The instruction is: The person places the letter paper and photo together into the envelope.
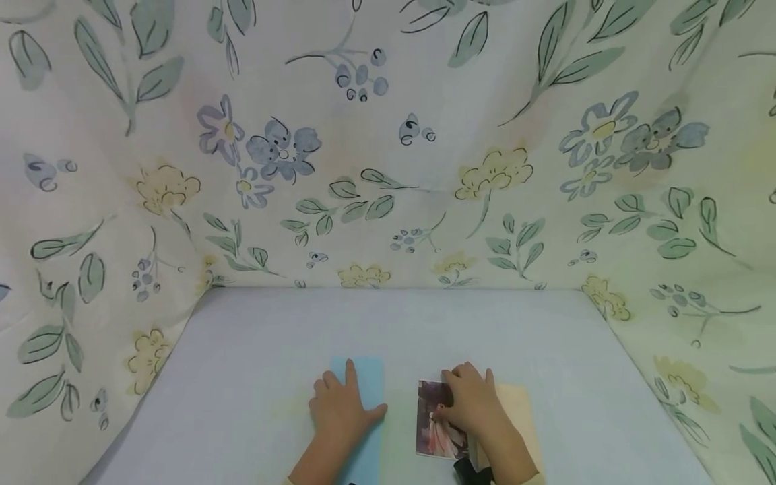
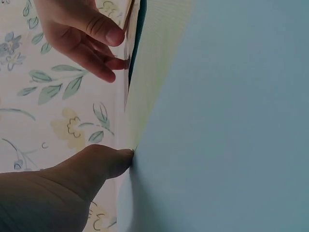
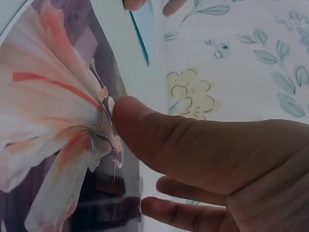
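A light blue sheet (image 1: pixel 367 391) lies on the white table under my left hand (image 1: pixel 342 411). That hand rests with fingers spread, index pointing away and thumb out toward the sheet's right edge; the left wrist view shows its thumb (image 2: pixel 104 166) touching the paper. My right hand (image 1: pixel 475 404) rests over a glossy picture card (image 1: pixel 432 431) printed with a pinkish-white figure on a dark ground. In the right wrist view its thumb (image 3: pixel 164 135) lies against the picture, and other fingertips reach its edge. The hand's palm side hides part of the card.
A cream sheet (image 1: pixel 518 411) lies under and beside my right forearm. Pale green paper (image 1: pixel 400 438) is faint between the hands. A black object (image 1: pixel 473 473) sits at the right wrist. Floral cloth (image 1: pixel 388 155) walls the table's back and sides.
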Motion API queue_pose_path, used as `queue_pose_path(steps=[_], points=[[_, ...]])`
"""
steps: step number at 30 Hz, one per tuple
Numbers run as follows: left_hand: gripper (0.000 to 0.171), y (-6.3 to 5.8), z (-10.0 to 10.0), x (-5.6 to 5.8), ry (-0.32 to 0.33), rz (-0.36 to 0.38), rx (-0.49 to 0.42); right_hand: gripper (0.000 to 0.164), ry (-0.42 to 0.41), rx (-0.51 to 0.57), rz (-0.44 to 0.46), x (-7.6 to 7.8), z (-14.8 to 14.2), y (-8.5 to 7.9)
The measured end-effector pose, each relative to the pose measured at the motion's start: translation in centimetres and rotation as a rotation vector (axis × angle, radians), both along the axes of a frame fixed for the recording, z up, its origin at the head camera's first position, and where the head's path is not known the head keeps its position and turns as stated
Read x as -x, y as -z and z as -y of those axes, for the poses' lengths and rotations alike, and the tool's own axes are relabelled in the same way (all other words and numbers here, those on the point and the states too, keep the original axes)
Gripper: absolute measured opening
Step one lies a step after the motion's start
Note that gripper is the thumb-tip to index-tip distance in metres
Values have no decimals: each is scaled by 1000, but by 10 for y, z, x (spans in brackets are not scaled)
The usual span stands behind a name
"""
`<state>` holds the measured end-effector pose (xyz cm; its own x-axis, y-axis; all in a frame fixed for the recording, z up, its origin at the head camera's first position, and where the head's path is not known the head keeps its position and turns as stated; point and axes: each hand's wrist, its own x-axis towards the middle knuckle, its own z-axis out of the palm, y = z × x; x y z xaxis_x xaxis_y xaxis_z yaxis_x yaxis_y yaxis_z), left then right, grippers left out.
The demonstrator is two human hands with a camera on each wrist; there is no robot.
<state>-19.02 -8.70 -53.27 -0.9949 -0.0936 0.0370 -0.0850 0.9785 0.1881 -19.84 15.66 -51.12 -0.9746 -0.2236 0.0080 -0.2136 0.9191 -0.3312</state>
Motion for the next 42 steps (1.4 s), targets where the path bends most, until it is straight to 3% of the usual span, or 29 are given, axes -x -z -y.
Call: queue_pose_path(steps=[7,16,25,35,39,42], points=[[115,-4,-4,-4,46,22,-3,92,-20,30,25,-3,1,1],[106,-7,1,-10,251,57,-116,91,-3,6,32,-6,4,4],[109,-21,16,-7,441,185,-160,83,-5,-26,-2,-4,4,5],[112,-25,24,-5,515,347,-175,83,20,8,7,-3,3,6],[112,-26,26,-7,525,332,-171,79,34,20,-6,-1,2,9],[117,-25,25,-8,480,286,-137,74,66,-9,-38,0,1,9]])
